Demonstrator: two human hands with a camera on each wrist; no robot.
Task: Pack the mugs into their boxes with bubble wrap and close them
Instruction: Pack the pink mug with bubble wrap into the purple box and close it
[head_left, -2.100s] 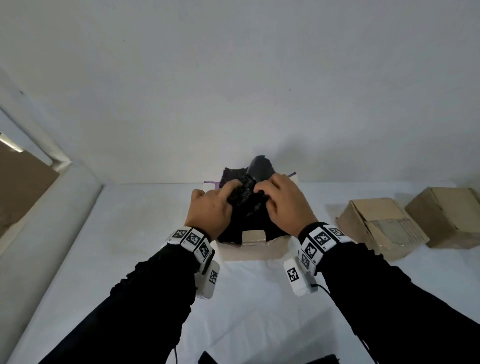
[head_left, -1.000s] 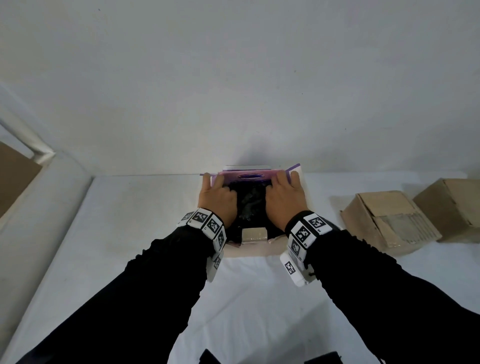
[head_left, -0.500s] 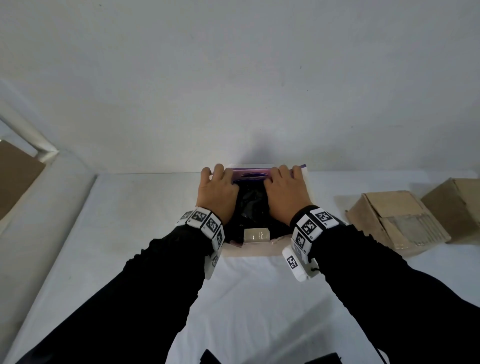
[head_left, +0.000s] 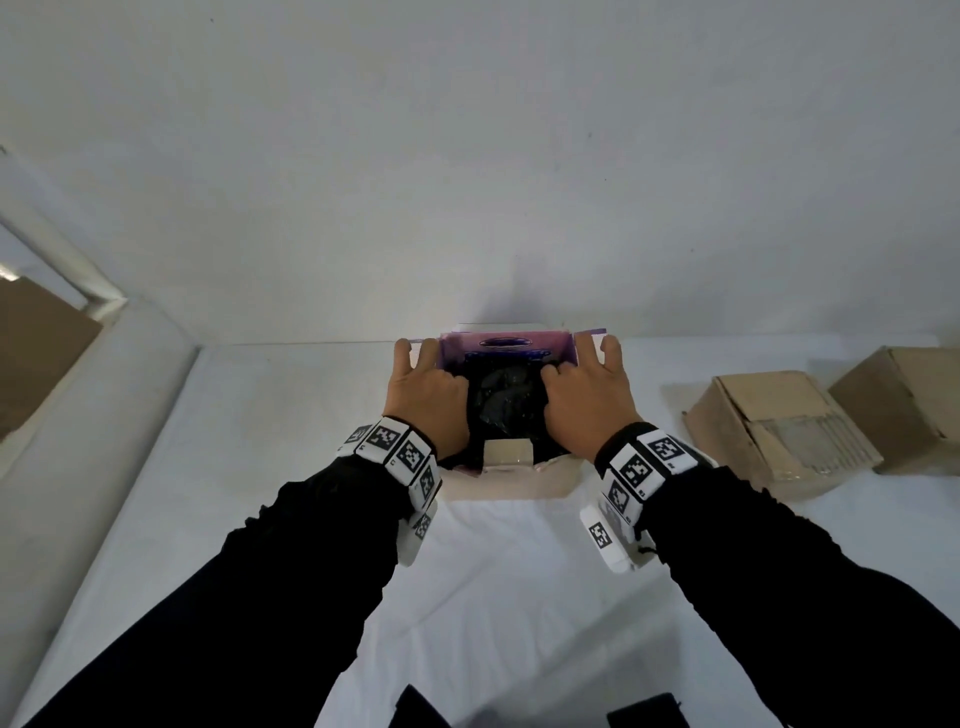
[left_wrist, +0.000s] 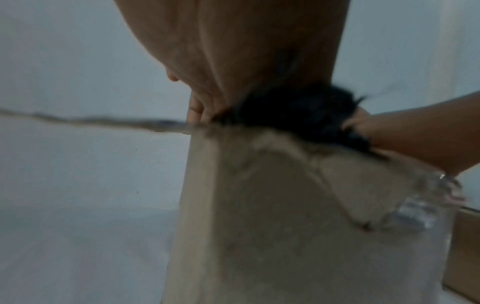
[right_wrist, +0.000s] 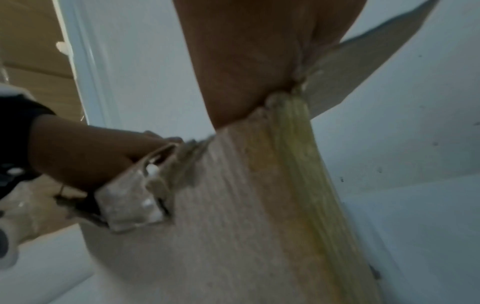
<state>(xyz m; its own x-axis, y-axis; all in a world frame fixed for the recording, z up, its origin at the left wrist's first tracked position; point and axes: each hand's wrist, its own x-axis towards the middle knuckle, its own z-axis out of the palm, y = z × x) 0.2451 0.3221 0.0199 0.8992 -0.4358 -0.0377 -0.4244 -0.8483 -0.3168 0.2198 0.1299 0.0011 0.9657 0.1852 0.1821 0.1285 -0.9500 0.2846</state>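
An open pale box (head_left: 511, 483) stands at the table's middle, its purple-lined back flap (head_left: 506, 351) upright. A bundle of black bubble wrap (head_left: 506, 400) fills the inside; no mug shows. My left hand (head_left: 423, 384) lies flat along the box's left side, fingers stretched to the far rim. My right hand (head_left: 587, 389) lies likewise on the right side flap, its thumb touching the wrap. In the left wrist view my left hand (left_wrist: 233, 51) rests on the box wall (left_wrist: 259, 226) beside the black wrap (left_wrist: 298, 111). In the right wrist view my right hand (right_wrist: 246, 61) presses the right flap (right_wrist: 363, 61).
Two closed brown cardboard boxes (head_left: 774, 431) (head_left: 904, 405) sit on the white table (head_left: 311, 467) to the right. The wall runs just behind the open box. A brown board (head_left: 36, 358) leans at far left. Dark shapes (head_left: 415, 712) poke in at the near edge.
The black bundle has gone down into the box. Both hands have left it and spread apart onto the box's two sides, uncovering the wrap and the purple back flap.
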